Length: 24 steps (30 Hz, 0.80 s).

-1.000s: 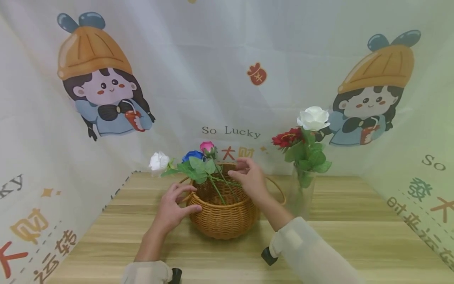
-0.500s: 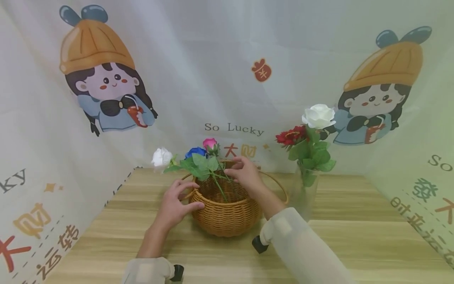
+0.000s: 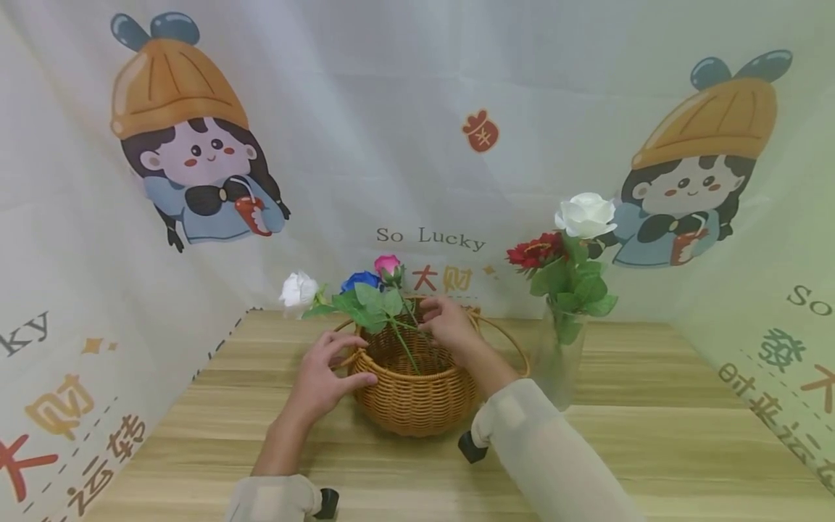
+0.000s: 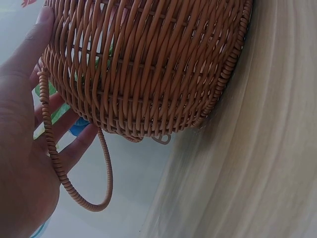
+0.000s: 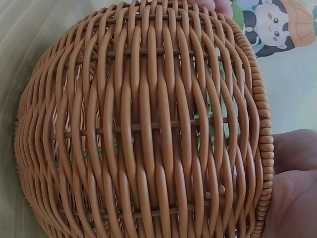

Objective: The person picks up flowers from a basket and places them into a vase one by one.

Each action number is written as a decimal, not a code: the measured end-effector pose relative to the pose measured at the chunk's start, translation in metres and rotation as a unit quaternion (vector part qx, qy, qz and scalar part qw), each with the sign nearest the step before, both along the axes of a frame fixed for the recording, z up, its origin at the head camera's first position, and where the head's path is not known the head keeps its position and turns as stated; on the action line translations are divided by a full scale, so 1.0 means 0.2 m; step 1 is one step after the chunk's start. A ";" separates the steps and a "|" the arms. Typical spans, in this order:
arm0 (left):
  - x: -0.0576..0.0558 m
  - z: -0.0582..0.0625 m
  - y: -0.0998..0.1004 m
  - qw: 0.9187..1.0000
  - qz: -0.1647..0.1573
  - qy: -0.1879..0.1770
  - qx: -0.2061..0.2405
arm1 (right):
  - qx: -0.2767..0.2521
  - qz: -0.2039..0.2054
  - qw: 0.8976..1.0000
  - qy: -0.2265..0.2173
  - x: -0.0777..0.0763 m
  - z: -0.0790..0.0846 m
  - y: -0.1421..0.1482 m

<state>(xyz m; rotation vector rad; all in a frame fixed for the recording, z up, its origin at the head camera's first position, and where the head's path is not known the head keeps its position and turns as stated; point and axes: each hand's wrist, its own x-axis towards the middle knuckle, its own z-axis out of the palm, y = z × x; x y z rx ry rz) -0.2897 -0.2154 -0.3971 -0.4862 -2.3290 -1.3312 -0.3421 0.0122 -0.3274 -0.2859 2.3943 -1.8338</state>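
Note:
A round wicker basket [image 3: 412,406] stands upright on the table. My left hand [image 3: 321,373] grips its left rim, thumb at the front; the left wrist view shows the fingers [image 4: 81,141] beyond the looped handle [image 4: 69,186]. A white rose [image 3: 298,290], a blue rose [image 3: 360,280] and a pink rose [image 3: 388,268] lean out over the back left, their stems running into the basket. My right hand [image 3: 451,328] reaches over the basket's right side, its fingers beside the pink rose's stem. Whether they pinch it is hidden; in the right wrist view, the basket wall [image 5: 148,124] covers most of them.
A clear vase [image 3: 559,370] stands right of the basket, close to the right forearm, holding a red flower [image 3: 535,251] and a white rose [image 3: 586,215]. A printed cloth [image 3: 365,145] hangs behind and at both sides of the wooden table [image 3: 652,435].
My right hand moves left and then slightly lower over the basket, nearer the stems. My left hand keeps its place on the rim. The whole view shifts slightly.

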 end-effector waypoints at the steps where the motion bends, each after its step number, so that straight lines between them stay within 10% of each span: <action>1: 0.00 0.00 0.00 1.000 0.000 0.000 0.000 | 0.005 0.003 1.000 -0.004 0.00 0.00 0.00; 24: 0.00 0.00 0.00 1.000 -0.012 0.002 0.013 | 0.010 0.028 0.998 -0.059 -0.01 -0.01 -0.01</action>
